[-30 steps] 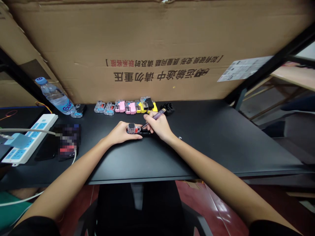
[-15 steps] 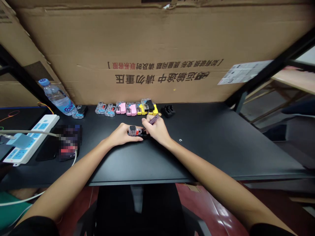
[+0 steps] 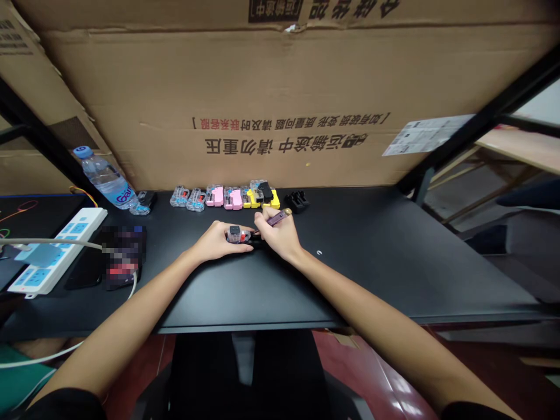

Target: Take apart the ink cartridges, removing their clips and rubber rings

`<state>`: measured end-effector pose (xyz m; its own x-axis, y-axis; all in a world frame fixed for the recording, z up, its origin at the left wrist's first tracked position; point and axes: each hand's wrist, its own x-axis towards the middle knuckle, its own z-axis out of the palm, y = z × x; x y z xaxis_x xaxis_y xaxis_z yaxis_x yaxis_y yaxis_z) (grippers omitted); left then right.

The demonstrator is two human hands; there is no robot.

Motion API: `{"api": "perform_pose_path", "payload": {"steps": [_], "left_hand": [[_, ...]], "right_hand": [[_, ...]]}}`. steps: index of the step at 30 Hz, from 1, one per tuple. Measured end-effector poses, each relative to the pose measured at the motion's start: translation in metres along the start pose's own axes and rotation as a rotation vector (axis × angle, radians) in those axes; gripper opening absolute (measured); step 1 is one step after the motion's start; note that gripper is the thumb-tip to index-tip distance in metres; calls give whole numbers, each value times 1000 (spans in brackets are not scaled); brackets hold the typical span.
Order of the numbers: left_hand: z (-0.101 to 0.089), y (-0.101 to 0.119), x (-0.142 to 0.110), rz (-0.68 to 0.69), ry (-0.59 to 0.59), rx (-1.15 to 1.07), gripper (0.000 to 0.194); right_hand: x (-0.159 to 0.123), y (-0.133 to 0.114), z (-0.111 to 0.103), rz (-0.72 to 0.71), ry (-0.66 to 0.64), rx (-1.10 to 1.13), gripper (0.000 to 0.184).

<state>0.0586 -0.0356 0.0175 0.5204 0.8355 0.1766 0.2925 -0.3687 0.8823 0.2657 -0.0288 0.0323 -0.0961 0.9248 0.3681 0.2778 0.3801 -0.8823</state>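
My left hand (image 3: pixel 217 241) lies on the black table (image 3: pixel 371 256) with its fingers closed round a small clear plastic gadget (image 3: pixel 237 234) with a black top and red inside. My right hand (image 3: pixel 276 234) grips a slim purple tool (image 3: pixel 276 219) like a pen, its tip pointing at the right end of the gadget. A small black part under the gadget is mostly hidden by my fingers. Behind the hands, a row of similar small gadgets (image 3: pixel 225 196), clear, pink, yellow and black, lines the table's far edge.
A large cardboard sheet (image 3: pixel 280 99) stands behind the table. At the left are a water bottle (image 3: pixel 104 178), a white power strip (image 3: pixel 56 242) with a cable, and a dark phone-like item (image 3: pixel 122 256). A tiny white speck (image 3: pixel 319 252) lies right of my wrist.
My right hand has tilted the purple tool lower and brought it closer to the gadget. The left hand has kept its hold. The view has shifted slightly downward.
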Motion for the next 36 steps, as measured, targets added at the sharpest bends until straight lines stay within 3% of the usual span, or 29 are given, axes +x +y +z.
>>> {"api": "perform_pose_path", "payload": {"steps": [5, 18, 23, 29, 36], "left_hand": [[-1, -2, 0, -4, 37, 45, 47], [-1, -2, -1, -31, 53, 70, 68], [-3, 2, -2, 11, 3, 81, 59], [-5, 0, -3, 31, 18, 102, 56], [-2, -1, -2, 50, 22, 92, 55]], "right_hand": [[-1, -5, -1, 37, -7, 78, 48], [6, 2, 0, 204, 11, 210, 42], [-1, 1, 6, 69, 24, 60, 46], [0, -4, 0, 185, 48, 198, 46], [0, -7, 1, 218, -53, 223, 47]]}}
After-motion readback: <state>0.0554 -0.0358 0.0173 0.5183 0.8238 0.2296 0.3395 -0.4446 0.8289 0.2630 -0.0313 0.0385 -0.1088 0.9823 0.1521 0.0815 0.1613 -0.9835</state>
